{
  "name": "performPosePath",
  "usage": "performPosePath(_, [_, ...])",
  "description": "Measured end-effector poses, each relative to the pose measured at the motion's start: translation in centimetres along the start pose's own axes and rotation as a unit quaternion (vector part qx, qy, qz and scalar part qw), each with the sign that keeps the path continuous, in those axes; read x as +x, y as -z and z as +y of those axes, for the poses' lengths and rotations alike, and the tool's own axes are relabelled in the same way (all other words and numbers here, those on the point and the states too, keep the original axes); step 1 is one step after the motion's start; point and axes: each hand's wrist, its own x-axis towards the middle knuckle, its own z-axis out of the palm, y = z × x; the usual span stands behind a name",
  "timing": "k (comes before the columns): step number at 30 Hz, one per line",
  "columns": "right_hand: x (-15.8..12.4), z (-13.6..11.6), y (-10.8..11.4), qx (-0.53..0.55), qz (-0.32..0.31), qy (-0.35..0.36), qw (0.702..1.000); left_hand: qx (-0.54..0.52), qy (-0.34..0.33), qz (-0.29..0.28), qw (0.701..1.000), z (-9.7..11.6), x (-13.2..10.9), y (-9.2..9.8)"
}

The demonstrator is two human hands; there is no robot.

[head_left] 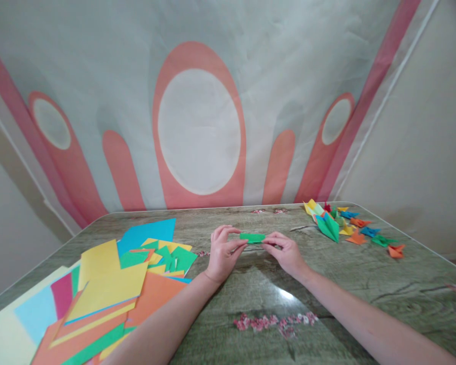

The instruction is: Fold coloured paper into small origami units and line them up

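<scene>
A small folded strip of green paper (253, 238) is stretched level between my two hands, just above the wooden-patterned table (258, 289). My left hand (224, 251) pinches its left end between thumb and fingers. At the other end, my right hand (285, 249) grips the paper the same way, thumb below and fingertips on top. The strip looks several layers thick, but its exact folds are too small to make out.
Loose coloured paper sheets (106, 289) and green and yellow scraps (171, 258) spread over the left side. Several small folded paper figures (359, 223) and a larger green folded paper piece (328, 226) lie at the right. A patterned backdrop (199, 132) rises behind the table.
</scene>
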Motion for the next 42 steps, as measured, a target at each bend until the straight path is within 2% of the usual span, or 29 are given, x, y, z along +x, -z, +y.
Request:
performPosePath(8, [-0.09,0.01,0.48,-0.073,0.003,0.105,0.992,0.046,-0.061,-0.067,0.995,0.50,0.10,0.81])
performPosePath(12, [-0.13,0.27,0.41,-0.157,-0.007,0.182,0.971,0.076,-0.092,-0.091,0.989,0.35,0.08,0.74])
performPosePath(16, [-0.17,0.42,0.29,-0.239,-0.039,0.218,0.945,0.097,-0.126,-0.115,0.981,0.15,0.09,0.57])
performPosePath(19, [-0.15,0.38,0.36,-0.283,-0.052,0.237,0.928,0.106,-0.153,-0.120,0.975,0.09,0.14,0.54])
performPosePath(23, [-0.05,0.38,0.62,-0.302,-0.038,0.269,0.914,0.112,-0.160,-0.102,0.975,0.01,0.22,0.62])
performPosePath(30, [-0.08,0.58,0.73,-0.290,-0.026,0.284,0.913,0.093,-0.137,-0.069,0.984,-0.17,0.20,0.81])
performPosePath(37, [-0.19,0.04,0.51,-0.261,-0.051,0.273,0.925,0.087,-0.160,-0.119,0.976,0.24,0.19,0.94])
performPosePath(42, [-0.10,-0.08,0.52,-0.251,-0.053,0.253,0.933,0.076,-0.149,-0.135,0.977,0.38,0.22,1.02])
